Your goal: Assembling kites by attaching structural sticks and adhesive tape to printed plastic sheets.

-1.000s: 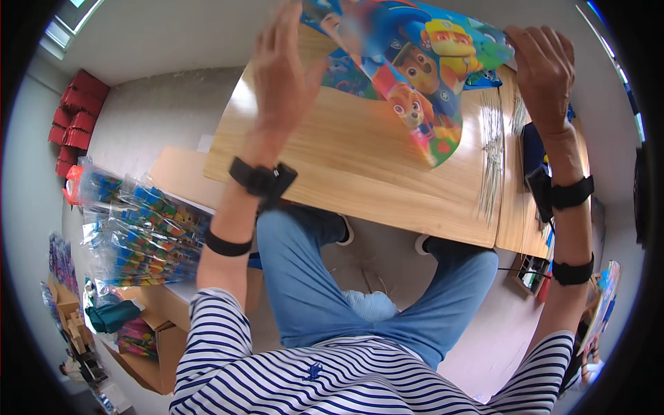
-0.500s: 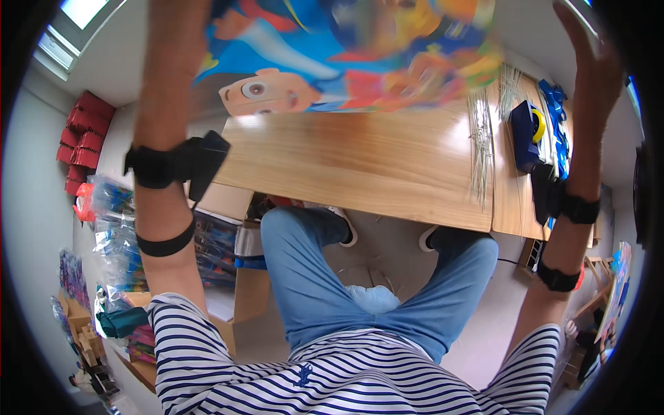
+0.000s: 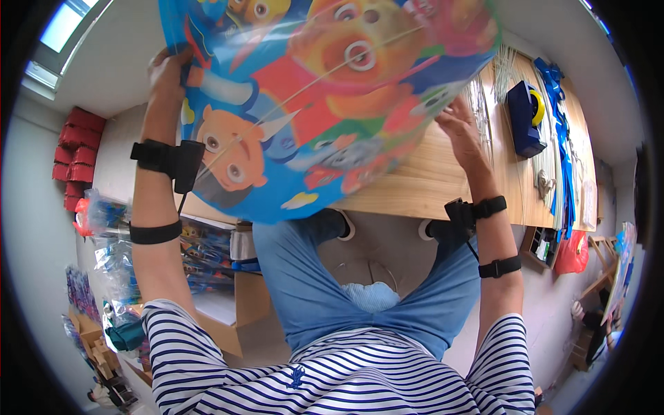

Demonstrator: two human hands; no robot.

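A large rounded kite [image 3: 304, 131], printed with bright cartoon figures on blue, hangs tilted above the near side of the table. A thin pale rod [image 3: 304, 95] runs slantwise across its face. My left hand [image 3: 166, 69] is closed on the kite's left edge, some of its fingers hidden by the sheet. Beside the lower right edge is my right hand [image 3: 462, 128], its fingers apart and at the rim. Whether they touch the sheet I cannot tell.
On the wooden table [image 3: 422, 176] lie thin pale sticks [image 3: 505, 76], a dark blue tape dispenser [image 3: 524, 121] with yellow tape, and blue ribbons [image 3: 561, 138]. At left an open cardboard box [image 3: 252, 301] stands near plastic-wrapped packs [image 3: 114, 214]. Red bundles [image 3: 83, 145] are stacked by the wall.
The kite has come lower and nearer, showing more of its face and the rod. My right hand has moved down and inward from the far right to its edge.
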